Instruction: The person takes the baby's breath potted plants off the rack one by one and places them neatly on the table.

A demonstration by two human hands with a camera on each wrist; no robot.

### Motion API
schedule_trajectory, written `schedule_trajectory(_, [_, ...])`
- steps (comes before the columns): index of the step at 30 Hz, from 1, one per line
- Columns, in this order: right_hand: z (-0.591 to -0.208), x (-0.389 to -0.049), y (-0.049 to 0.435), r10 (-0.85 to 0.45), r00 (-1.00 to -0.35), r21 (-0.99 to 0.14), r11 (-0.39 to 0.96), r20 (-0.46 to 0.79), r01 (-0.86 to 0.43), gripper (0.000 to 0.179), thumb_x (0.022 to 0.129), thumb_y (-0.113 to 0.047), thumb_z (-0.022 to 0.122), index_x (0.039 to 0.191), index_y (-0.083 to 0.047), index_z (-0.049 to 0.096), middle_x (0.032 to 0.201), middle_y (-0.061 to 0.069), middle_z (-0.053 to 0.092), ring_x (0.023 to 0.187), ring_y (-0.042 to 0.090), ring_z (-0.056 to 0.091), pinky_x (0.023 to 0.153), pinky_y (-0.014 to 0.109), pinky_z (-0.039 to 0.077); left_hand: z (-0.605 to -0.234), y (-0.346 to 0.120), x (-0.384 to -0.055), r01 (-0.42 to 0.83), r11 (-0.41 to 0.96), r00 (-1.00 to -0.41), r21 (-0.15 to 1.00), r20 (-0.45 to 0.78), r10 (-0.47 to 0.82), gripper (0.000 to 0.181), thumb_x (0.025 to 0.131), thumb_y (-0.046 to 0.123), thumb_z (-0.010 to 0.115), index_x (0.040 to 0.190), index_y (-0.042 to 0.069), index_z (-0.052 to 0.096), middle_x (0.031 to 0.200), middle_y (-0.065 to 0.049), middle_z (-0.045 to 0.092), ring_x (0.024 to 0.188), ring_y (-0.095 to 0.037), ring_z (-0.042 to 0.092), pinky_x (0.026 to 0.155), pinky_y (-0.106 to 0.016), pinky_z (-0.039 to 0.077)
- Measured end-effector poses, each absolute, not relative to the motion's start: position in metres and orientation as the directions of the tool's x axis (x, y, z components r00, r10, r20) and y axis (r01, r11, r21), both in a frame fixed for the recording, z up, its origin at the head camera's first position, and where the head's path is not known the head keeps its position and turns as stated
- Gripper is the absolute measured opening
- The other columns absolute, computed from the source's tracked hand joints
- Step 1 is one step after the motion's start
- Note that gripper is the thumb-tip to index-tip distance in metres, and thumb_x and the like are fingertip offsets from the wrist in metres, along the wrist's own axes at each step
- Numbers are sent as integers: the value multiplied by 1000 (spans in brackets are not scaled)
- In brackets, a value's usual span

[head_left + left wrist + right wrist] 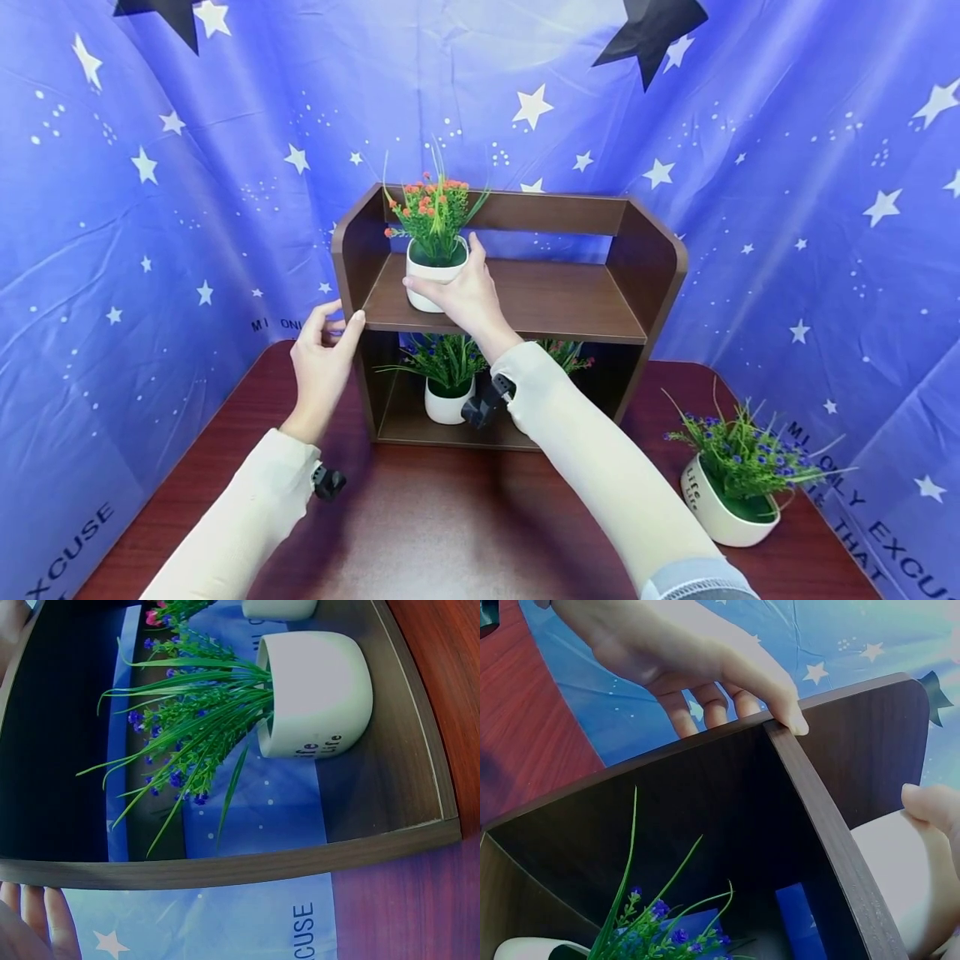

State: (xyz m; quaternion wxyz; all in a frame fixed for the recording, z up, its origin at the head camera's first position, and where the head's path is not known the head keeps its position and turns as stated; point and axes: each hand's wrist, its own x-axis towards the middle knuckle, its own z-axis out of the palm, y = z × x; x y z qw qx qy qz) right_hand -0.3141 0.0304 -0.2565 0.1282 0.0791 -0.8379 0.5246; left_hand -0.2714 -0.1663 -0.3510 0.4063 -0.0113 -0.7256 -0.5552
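White pot (430,273): right hand (468,296) grips wide; left hand (322,354) pinches shelf (558,293).

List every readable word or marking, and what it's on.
"Life Life": pot on table, right.
"ife", "Life": lower-shelf pot, left wrist view.
"MI ONLY", "EXCU", "THAT": curtain, right.
"XCUSE", "MI ON": curtain, left.
"CUSE": curtain, left wrist view.
Unclear: small word above "THAT"; letters behind lower-shelf pot.
Held pot: no text visible.

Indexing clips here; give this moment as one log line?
right fingers hold orange-flowered pot | left fingers hold shelf side | position: upright, upper level
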Motion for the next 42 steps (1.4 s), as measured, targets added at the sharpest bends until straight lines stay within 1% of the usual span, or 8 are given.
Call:
schedule_trajectory(5, [-257, -315, 31, -13, -954, -857, 435, 301, -276, 117, 73, -47, 87, 160, -16, 16, 154, 13, 41, 138, 28, 41, 109, 42, 38, -351, -167, -272, 469, 383, -669, 796, 603, -435, 33, 89, 32, 78, 116, 14, 72, 89, -3, 69, 74, -8, 59, 64, -19, 47])
schedule_trajectory(9, [-257, -314, 32, -17, -956, -856, 440, 294, -271, 115, 73, -47, 87, 159, -17, 17, 152, 11, 43, 136, 27, 43, 108, 42, 39, -351, -167, -272, 465, 386, -670, 797, 602, -434, 32, 89, 32, 78, 116, 14, 72, 89, -3, 70, 74, -7, 60, 64, -19, 47])
schedule_trajectory(15, [-258, -312, 33, -35, -955, -852, 443, 293, -277, 116, 72, -49, 87, 159, -17, 18, 151, 10, 45, 135, 26, 45, 106, 41, 41, -353, -168, -272, 463, 385, -671, 799, 599, -436, 33, 89, 33, 78, 115, 15, 72, 89, -2, 70, 75, -8, 60, 64, -19, 47])
schedule_trajectory(26, [-258, -309, 35, -82, -958, -854, 437, 274, -281, 119, 72, -51, 87, 160, -17, 15, 156, 9, 37, 140, 26, 39, 109, 43, 39, -355, -170, -270, 467, 373, -669, 802, 596, -444, 33, 89, 31, 78, 116, 13, 72, 88, -4, 68, 75, -9, 60, 64, -19, 47])
schedule_trajectory(33, [-256, -305, 41, -109, -956, -858, 421, 273, -294, 118, 73, -49, 87, 160, -17, 15, 158, 9, 35, 141, 26, 37, 108, 45, 38, -353, -168, -271, 477, 368, -665, 798, 601, -442, 33, 88, 33, 79, 115, 14, 73, 86, 3, 68, 74, -8, 60, 64, -19, 47])
schedule_trajectory(36, [-255, -301, 45, -123, -958, -860, 421, 261, -288, 118, 73, -50, 87, 161, -19, 14, 159, 8, 34, 142, 26, 37, 108, 46, 38, -353, -167, -272, 477, 376, -662, 794, 606, -440, 33, 89, 32, 78, 115, 13, 73, 86, 3, 68, 73, -7, 60, 63, -18, 47])
schedule_trajectory(38, [-255, -298, 48, -136, -956, -860, 416, 261, -294, 118, 73, -50, 86, 160, -19, 14, 157, 8, 36, 140, 24, 38, 108, 45, 38, -353, -166, -273, 476, 383, -660, 792, 609, -440, 33, 89, 33, 78, 115, 13, 73, 86, 2, 68, 73, -7, 60, 63, -18, 47])
schedule_trajectory(42, [-254, -293, 53, -158, -950, -863, 398, 270, -312, 117, 72, -52, 87, 160, -21, 16, 150, 7, 46, 132, 21, 47, 105, 41, 41, -353, -166, -274, 472, 384, -659, 794, 607, -444, 33, 89, 33, 78, 115, 13, 73, 87, -1, 68, 74, -6, 59, 64, -18, 47])
